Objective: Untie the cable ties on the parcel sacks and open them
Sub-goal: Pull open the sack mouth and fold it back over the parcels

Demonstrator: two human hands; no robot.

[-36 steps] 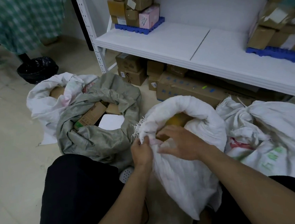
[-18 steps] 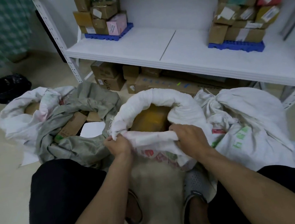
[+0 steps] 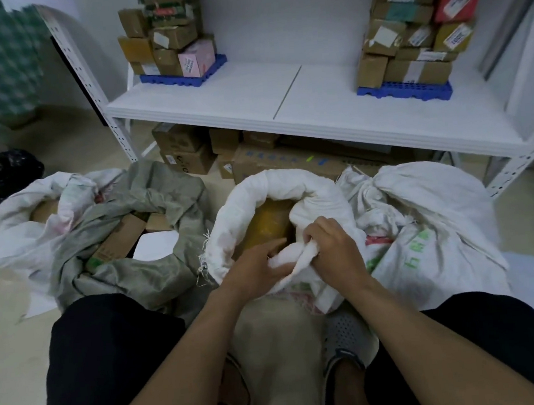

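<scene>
The right hand (image 3: 335, 251) is gripping a bunched fold of the near rim of the white sack (image 3: 277, 185), with its fingers curled round the cloth. The left hand (image 3: 253, 267) is lying just beside it on the same rim, fingers extended toward the fold and touching the cloth; whether it is pinching the cloth cannot be told. The sack is standing on the floor between the person's knees, its mouth rolled down and open, and a yellow parcel (image 3: 269, 224) is showing inside it.

Four sacks are lying in a row on the floor. At the far left a white sack (image 3: 16, 235) is sitting open; next to it a grey sack (image 3: 163, 194) is sitting open with brown cartons (image 3: 118, 242) inside. To the right of the held sack a printed white sack (image 3: 436, 221) is lying with its neck bunched at the upper left; any tie there is too small to make out.

The floor (image 3: 10, 366) is pale and smooth. A white metal shelf unit (image 3: 331, 101) is standing beyond the sacks against a white wall. Two blue pallets (image 3: 182, 78) are sitting on its board, one left and one right, each carrying a stack of cartons. More cartons (image 3: 185, 151) are sitting underneath the board. A black bin bag (image 3: 1, 173) is sitting at the far left. Two sandalled feet are showing at the near edge.
</scene>
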